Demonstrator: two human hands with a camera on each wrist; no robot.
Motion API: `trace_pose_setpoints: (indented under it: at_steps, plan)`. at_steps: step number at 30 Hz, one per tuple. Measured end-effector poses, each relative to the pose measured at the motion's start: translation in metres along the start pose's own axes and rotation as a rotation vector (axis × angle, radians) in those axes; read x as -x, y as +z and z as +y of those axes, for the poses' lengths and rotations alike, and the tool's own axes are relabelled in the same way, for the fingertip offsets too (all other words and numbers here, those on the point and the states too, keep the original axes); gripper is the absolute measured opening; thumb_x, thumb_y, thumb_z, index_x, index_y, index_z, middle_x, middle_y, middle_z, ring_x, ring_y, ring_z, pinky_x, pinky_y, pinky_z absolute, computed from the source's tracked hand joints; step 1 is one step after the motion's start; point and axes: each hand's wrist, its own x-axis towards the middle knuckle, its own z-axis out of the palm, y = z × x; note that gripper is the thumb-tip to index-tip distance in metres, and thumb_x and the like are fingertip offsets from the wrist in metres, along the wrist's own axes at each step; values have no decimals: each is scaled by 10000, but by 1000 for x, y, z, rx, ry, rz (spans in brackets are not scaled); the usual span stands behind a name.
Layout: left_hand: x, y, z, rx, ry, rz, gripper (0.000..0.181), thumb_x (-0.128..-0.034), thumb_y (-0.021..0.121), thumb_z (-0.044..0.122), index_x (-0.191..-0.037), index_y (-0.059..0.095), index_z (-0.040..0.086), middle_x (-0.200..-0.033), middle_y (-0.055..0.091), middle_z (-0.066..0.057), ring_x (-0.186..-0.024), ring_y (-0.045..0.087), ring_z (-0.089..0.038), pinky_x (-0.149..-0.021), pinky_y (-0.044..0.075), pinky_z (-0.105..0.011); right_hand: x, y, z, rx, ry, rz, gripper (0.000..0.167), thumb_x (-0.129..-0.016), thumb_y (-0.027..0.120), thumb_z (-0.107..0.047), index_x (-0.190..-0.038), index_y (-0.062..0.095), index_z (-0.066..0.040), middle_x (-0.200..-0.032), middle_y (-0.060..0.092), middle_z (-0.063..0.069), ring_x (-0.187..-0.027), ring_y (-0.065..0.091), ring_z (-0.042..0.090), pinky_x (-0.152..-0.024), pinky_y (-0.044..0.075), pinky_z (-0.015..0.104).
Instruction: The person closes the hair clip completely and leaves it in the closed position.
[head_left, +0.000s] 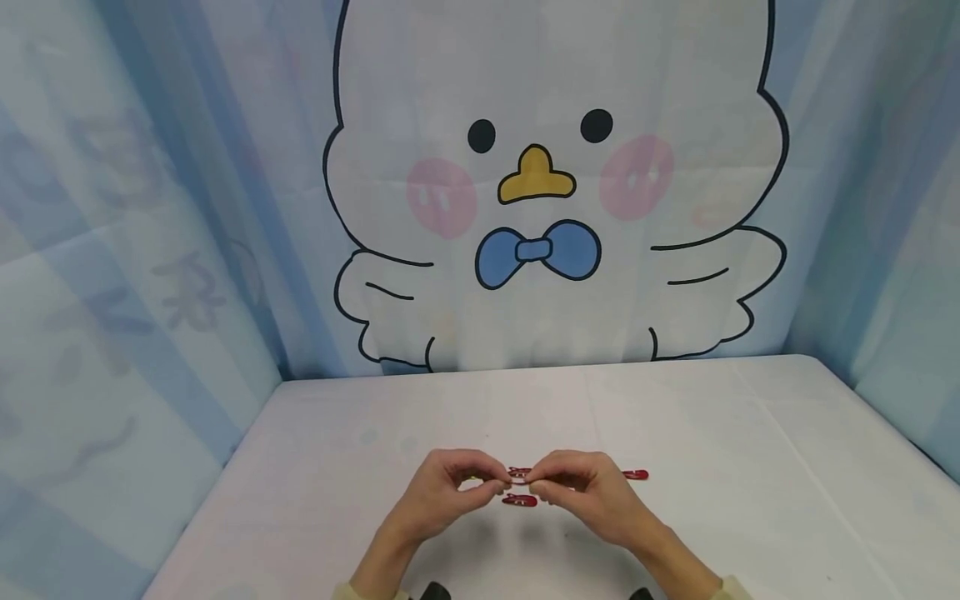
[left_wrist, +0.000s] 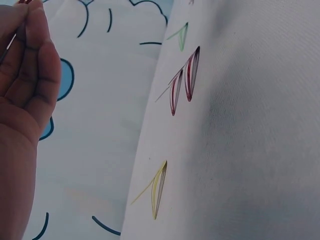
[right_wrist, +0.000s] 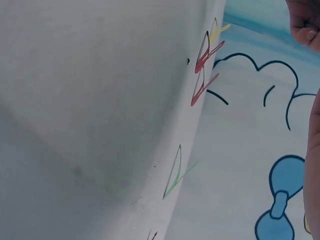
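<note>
The desk (head_left: 337,483) was free at the outer side of the left hand (head_left: 453,487) and, beyond one red clip (head_left: 637,474), of the right hand (head_left: 588,490). In the middle, two red clips (head_left: 520,501) with raised arms obstructed a low passage; a gap separated them from the yellow clip (left_wrist: 154,192). Behind stood the curtain (head_left: 540,325).

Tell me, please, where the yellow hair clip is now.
The yellow hair clip is on the white table, low in the left wrist view, to the person's left of two red clips, its nearest neighbours.
</note>
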Motion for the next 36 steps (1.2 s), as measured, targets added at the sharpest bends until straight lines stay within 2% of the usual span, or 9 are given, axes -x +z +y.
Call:
trace_pose_setpoints:
  at_steps: [4, 9, 13, 16, 21, 27, 32, 36]
  plan:
    - [1, 1, 2, -12, -8, 8, 92, -914, 676, -75, -986, 730, -52, -935, 731, -161, -870, 668, -145, -825, 566, -350, 0, 1, -2, -39, 35, 13, 146, -948, 649, 50, -1035, 734, -32, -842, 664, 71, -717, 598, 143, -603, 534, 290]
    - [1, 1, 3, -56, -10, 17, 95, -909, 698, -53, -977, 744, -7, -931, 738, -103, -848, 662, -153, -809, 564, -350, 0, 2, -3, -71, 93, 15, 119, -949, 654, 34, -1028, 735, -4, -853, 680, 36, -714, 596, 138, -626, 538, 279]
    - [0, 2, 1, -116, 14, 28, 115, -898, 712, -54, -964, 753, 30, -927, 743, -58, -834, 669, -165, -790, 573, -368, -1, 2, -4, -74, 148, 26, 103, -946, 669, 11, -1025, 733, 13, -869, 692, 12, -718, 599, 129, -639, 535, 269]
    - [-1, 3, 0, -169, 45, 43, 130, -890, 723, -60, -965, 756, 42, -924, 745, -35, -832, 675, -157, -775, 583, -389, -2, 1, -4, -60, 173, 30, 100, -945, 679, -7, -1024, 739, 6, -896, 712, 64, -745, 615, 132, -660, 543, 273]
    - [-2, 4, -1, -198, 90, 63, 155, -887, 726, -66, -983, 759, 51, -938, 748, -35, -847, 688, -155, -772, 590, -405, -3, -1, -3, -49, 199, 16, 112, -953, 677, -23, -1039, 743, 4, -964, 715, 203, -788, 644, 144, -698, 557, 283]
    - [-3, 7, 0, -236, 144, 70, 154, -895, 724, -58, -987, 761, 60, -936, 747, -29, -870, 698, -159, -805, 582, -367, -2, -3, -2, -57, 235, -6, 131, -960, 672, -36, -1053, 739, 28, -983, 730, 156, -819, 661, 139, -719, 557, 280]
    - [-5, 9, -2, -242, 134, 64, 161, -888, 732, -58, -985, 763, 66, -939, 748, -24, -874, 698, -153, -809, 580, -352, -1, -4, -2, -64, 233, -14, 133, -959, 668, -23, -1056, 732, 42, -1010, 727, 175, -887, 686, 162, -773, 570, 298]
    - [-5, 10, -4, -231, 123, 48, 167, -886, 728, -67, -984, 760, 66, -943, 747, -27, -866, 691, -146, -794, 585, -370, 0, -5, -3, -69, 263, -10, 135, -957, 674, -34, -1051, 734, 42, -1011, 712, 230, -873, 681, 160, -770, 568, 292]
